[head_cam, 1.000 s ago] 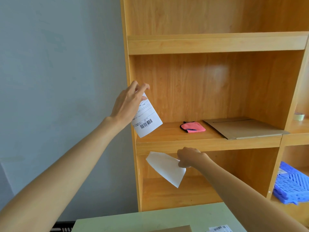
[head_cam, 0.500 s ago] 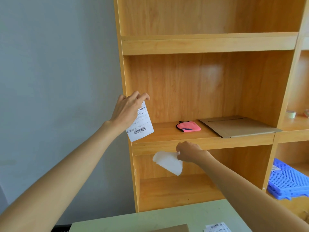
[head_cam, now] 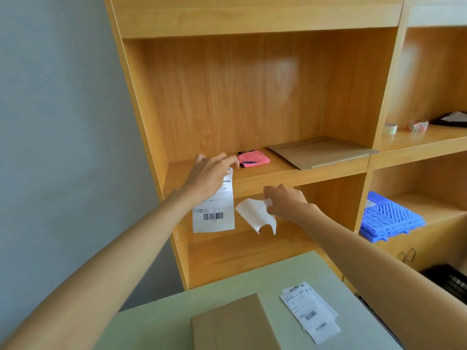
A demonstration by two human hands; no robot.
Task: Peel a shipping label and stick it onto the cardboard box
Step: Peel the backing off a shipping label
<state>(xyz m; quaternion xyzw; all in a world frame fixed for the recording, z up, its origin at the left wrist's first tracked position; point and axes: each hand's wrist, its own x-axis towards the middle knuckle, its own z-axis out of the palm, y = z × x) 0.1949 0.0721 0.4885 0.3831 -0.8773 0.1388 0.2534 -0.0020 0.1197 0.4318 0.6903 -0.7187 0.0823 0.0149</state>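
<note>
My left hand (head_cam: 211, 176) pinches the top edge of a white shipping label (head_cam: 214, 210), which hangs down with its barcode facing me in front of the wooden shelf. Just to its right, my right hand (head_cam: 284, 202) grips a blank white backing sheet (head_cam: 255, 214) that curls at its lower end. The two sheets are apart. Below them, a brown cardboard box (head_cam: 232, 324) lies flat on the pale green table (head_cam: 156, 322), at the bottom of the view.
A stack of several more labels (head_cam: 310, 310) lies on the table right of the box. The wooden shelf unit (head_cam: 300, 176) holds a pink cloth (head_cam: 252, 159), a flat cardboard sheet (head_cam: 318, 152), a tape roll (head_cam: 390, 128) and blue plastic grids (head_cam: 390, 217).
Both hands have come lower, and the label now hangs straight. The backing sheet is more crumpled in my right hand. The view has tilted down, so the box and label stack show.
</note>
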